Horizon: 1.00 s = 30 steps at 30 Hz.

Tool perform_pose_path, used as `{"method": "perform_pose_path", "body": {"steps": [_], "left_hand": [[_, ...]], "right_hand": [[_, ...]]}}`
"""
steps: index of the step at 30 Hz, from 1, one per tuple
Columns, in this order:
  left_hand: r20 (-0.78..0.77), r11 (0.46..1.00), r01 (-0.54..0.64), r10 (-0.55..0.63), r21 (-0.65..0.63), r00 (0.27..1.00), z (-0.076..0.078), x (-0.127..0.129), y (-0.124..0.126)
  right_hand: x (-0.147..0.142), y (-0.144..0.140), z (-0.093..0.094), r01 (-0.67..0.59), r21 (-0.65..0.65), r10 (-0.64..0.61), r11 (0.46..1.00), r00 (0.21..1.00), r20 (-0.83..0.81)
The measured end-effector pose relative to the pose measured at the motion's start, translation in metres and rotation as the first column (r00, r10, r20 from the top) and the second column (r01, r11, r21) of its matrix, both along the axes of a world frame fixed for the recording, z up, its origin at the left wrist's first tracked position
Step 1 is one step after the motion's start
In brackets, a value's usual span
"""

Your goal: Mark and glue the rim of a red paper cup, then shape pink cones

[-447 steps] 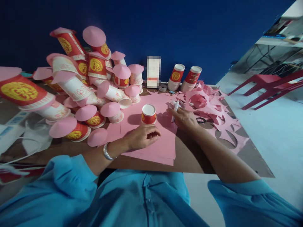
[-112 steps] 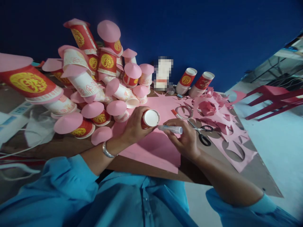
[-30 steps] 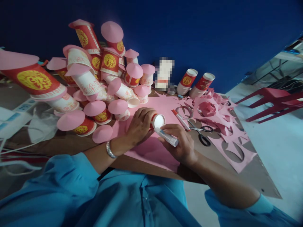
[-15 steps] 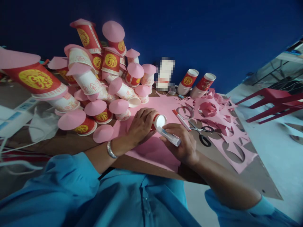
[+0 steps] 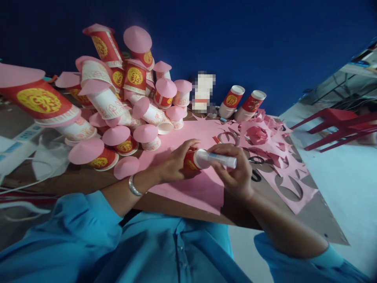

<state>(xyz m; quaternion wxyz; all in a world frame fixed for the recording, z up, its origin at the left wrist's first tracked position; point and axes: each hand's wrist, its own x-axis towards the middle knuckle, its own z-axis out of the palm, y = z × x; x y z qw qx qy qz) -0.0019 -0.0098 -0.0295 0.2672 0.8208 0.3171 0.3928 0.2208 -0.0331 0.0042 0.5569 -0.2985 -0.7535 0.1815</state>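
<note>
My left hand point(image 5: 176, 162) is wrapped round a red paper cup point(image 5: 191, 160) with a yellow print, which lies tilted with its white end towards the right. In my right hand point(image 5: 234, 169) is a glue stick point(image 5: 222, 159) with a clear tube and a blue-and-white label. Its tip meets the cup's pale round end. Beneath both hands lies a large pink paper sheet point(image 5: 197, 192). Just behind my right hand, a pair of scissors point(image 5: 257, 175) with black handles and a red marker point(image 5: 216, 140) are partly covered.
Many cups with pink paper cones point(image 5: 145, 133) are piled on the left. Two stacks of cups point(image 5: 232, 100) stand at the back. Pink paper offcuts point(image 5: 294, 190) cover the table's right side. A red stool point(image 5: 332, 124) stands beyond, on the right.
My right hand has moved slightly right and up, and the glue stick has swung from slanted to nearly level against the cup's end. My left hand has turned the cup, showing its yellow print.
</note>
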Motion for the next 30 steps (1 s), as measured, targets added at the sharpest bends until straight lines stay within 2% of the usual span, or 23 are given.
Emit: {"method": "perform_pose_path", "body": {"steps": [2, 4, 6, 9, 12, 22, 30], "left_hand": [[0.050, 0.983, 0.061, -0.053, -0.173, 0.997, 0.005, -0.003, -0.001], [0.024, 0.944, 0.086, -0.082, -0.319, 0.996, 0.010, -0.006, -0.002], [-0.002, 0.903, 0.113, -0.125, -0.415, 0.992, 0.014, -0.009, -0.001], [0.039, 0.848, 0.188, -0.195, -0.495, 0.980, 0.017, -0.010, 0.000], [0.052, 0.813, 0.238, -0.249, -0.532, 0.967, 0.019, -0.009, 0.002], [0.020, 0.796, 0.252, -0.289, -0.551, 0.957, 0.020, -0.007, 0.002], [0.028, 0.803, 0.264, -0.295, -0.535, 0.955, 0.019, -0.007, 0.002]], "right_hand": [[0.003, 0.009, 0.000, 0.007, -0.114, -0.024, 0.993, 0.989, -0.143], [0.005, 0.015, -0.001, -0.028, -0.180, -0.013, 0.983, 0.974, -0.225], [0.007, 0.020, -0.003, -0.050, -0.184, 0.005, 0.982, 0.970, -0.242], [0.011, 0.022, -0.007, -0.027, -0.149, 0.000, 0.988, 0.984, -0.179], [0.014, 0.022, -0.007, 0.000, -0.120, -0.009, 0.993, 0.997, -0.075], [0.014, 0.022, 0.001, -0.057, 0.010, 0.056, 0.998, 0.989, 0.135], [0.014, 0.023, 0.001, -0.018, -0.041, 0.025, 0.999, 0.985, 0.169]]}}
